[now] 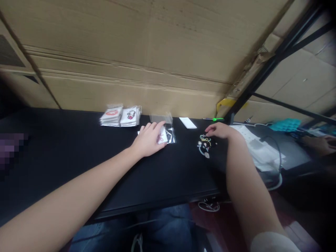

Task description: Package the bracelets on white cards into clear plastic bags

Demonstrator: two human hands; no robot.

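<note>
My left hand [149, 140] lies over a white card [162, 135] bearing a small pink item, with thumb and index finger at its edges. Much of the card is hidden under the palm. A clear plastic bag [171, 133] lies flat by those fingertips, partly beneath the card. On the right, the fingers of my right hand [217, 130] are bent into a pinch at the upper edge of a small pile of hair ties [204, 146] with charms. They seem to have hold of one hair tie's loop, though blur makes the contact hard to see.
Two stacks of bagged cards, a left stack [111, 116] and a right stack [130, 116], stand by the cardboard wall [136, 91]. A white card [188, 123] and a green tool [217, 119] lie farther right. Beyond the black frame [252, 80] are papers [258, 148] and another person's hand [324, 144].
</note>
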